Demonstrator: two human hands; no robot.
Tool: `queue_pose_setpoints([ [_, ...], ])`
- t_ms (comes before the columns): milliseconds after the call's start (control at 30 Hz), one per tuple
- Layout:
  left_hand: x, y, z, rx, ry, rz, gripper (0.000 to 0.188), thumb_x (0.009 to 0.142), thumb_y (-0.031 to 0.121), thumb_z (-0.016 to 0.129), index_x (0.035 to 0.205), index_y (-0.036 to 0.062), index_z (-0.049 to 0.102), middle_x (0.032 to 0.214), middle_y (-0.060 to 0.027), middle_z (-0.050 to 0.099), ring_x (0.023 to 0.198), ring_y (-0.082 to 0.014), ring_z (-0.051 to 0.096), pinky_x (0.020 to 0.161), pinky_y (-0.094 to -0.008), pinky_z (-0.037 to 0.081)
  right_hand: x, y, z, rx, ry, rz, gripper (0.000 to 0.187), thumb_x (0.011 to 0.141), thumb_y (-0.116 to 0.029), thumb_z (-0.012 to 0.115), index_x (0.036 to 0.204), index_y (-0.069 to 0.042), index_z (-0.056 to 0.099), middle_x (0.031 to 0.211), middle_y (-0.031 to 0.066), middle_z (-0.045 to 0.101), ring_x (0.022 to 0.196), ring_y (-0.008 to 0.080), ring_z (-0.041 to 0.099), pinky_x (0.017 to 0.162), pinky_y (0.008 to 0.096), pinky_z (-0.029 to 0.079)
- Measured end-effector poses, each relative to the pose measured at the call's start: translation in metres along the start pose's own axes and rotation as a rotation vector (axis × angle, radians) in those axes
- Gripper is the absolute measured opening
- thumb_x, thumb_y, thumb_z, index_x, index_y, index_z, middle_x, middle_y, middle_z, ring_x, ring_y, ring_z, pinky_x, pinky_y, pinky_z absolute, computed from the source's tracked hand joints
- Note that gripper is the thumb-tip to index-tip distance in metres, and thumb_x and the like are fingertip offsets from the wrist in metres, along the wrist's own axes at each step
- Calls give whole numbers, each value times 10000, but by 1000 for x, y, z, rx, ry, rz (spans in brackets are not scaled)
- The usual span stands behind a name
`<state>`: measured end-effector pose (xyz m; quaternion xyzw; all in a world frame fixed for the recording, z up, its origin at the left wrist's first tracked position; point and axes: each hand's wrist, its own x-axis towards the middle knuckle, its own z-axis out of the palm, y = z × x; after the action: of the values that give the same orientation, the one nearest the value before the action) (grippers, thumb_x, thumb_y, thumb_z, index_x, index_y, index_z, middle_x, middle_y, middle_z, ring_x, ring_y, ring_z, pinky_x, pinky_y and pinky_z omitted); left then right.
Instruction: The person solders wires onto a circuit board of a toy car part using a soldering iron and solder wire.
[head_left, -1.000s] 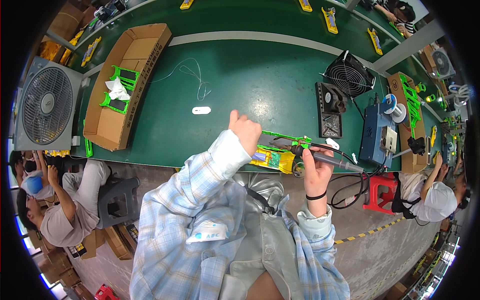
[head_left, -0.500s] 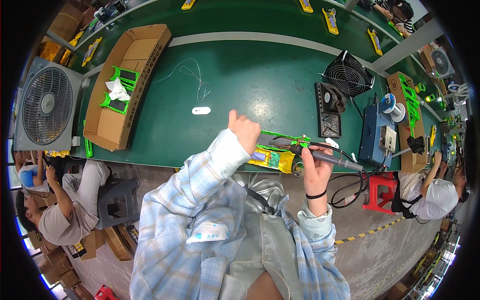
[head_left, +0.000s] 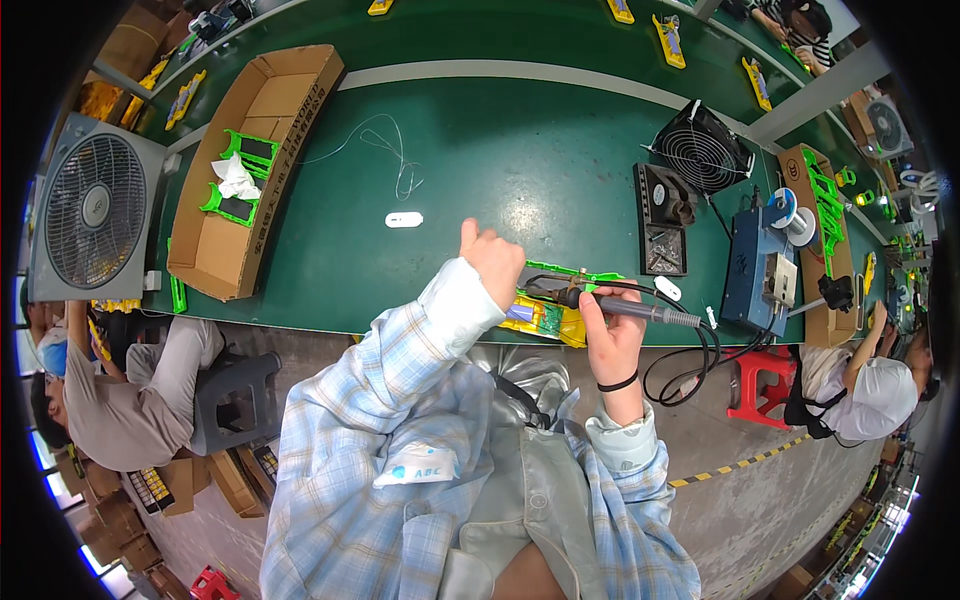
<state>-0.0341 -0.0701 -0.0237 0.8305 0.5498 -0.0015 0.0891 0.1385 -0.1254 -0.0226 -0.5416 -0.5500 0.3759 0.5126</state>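
In my right hand (head_left: 614,345) is a soldering iron (head_left: 655,313), gripped like a pen, its front end pointing left across the workpiece. Under and beside it, at the table's front edge, lie a bright green plastic frame (head_left: 600,279) and a yellow plastic casing (head_left: 572,328) with a small green circuit board (head_left: 550,318) and a bluish part inside. My left hand (head_left: 490,268) is curled closed at the left end of these parts, thumb up. Its fingertips are turned away, so what they hold is hidden. The iron's exact contact point cannot be made out.
A long cardboard box (head_left: 190,262) with green frames stands left, near a grey fan (head_left: 95,205). On the right are a soldering stand (head_left: 662,205), black fan (head_left: 703,150), blue soldering station (head_left: 750,262) and solder spool (head_left: 797,225). A white oval device (head_left: 404,220) lies mid-table. Co-workers sit both sides.
My right hand and the soldering iron have shifted a little left and up, closer to my left hand. A co-worker at the left has leaned and moved an arm.
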Motion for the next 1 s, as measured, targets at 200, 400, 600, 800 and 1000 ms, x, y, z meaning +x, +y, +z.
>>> queue_pose_setpoints([
  [200,-1,-1,0,-24,12,9,68,592,63,564,603,55,631,593,-129,591,682,-246,569,840,-405,287,0,1,1,-45,-7,-16,196,770,-115,646,839,15,517,709,30,518,580,69,460,511,202,376],
  [400,-1,-2,-1,-28,11,14,68,588,60,559,598,56,626,585,-127,586,681,-245,567,831,-398,286,0,0,2,-56,-5,-16,189,770,-110,642,834,15,516,699,27,515,574,71,461,510,204,377],
  [600,-2,-3,2,-28,25,19,69,589,61,553,594,61,622,583,-123,585,675,-241,564,819,-386,284,1,-1,1,-73,2,-27,183,768,-103,640,828,17,515,694,30,516,565,75,453,507,208,375],
  [800,-2,-2,2,-27,37,22,70,589,62,550,592,63,620,578,-118,581,673,-240,564,817,-386,284,1,2,2,-57,20,-23,189,770,-114,642,825,19,518,687,39,522,562,79,452,504,212,376],
  [1000,-1,-3,3,-17,24,15,65,591,66,554,591,64,618,578,-118,582,673,-240,564,818,-391,284,2,1,1,-76,3,-17,191,770,-117,642,823,21,521,684,40,526,564,81,461,504,213,379],
])
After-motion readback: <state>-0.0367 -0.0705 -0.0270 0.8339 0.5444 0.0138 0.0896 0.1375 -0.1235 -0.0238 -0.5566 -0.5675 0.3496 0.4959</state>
